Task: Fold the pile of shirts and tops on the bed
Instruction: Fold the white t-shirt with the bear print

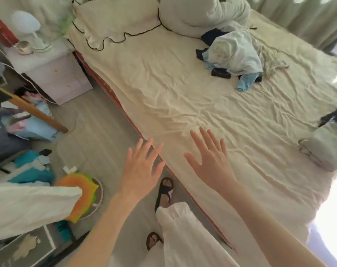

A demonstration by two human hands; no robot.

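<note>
Crumpled pile of shirts (235,53), pale blue over navy, on bed (163,89); fingers of both hands spread, holding nothing

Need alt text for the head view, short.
Both hands, left and right, reach out open and empty over the near edge of a bed. An unfolded pile of tops lies far across it; folded clothes sit at right.

**Colours, read outward from the bed sheet**

Bed sheet (173,93): cream, plain. Pile of tops (235,54) on its far side: pale blue, white, navy. Pillow (113,20) at its head: cream, black-piped ruffle. Folded garment (325,149) at its right edge: grey-green. Slippers (163,191) beside it: black.
</note>
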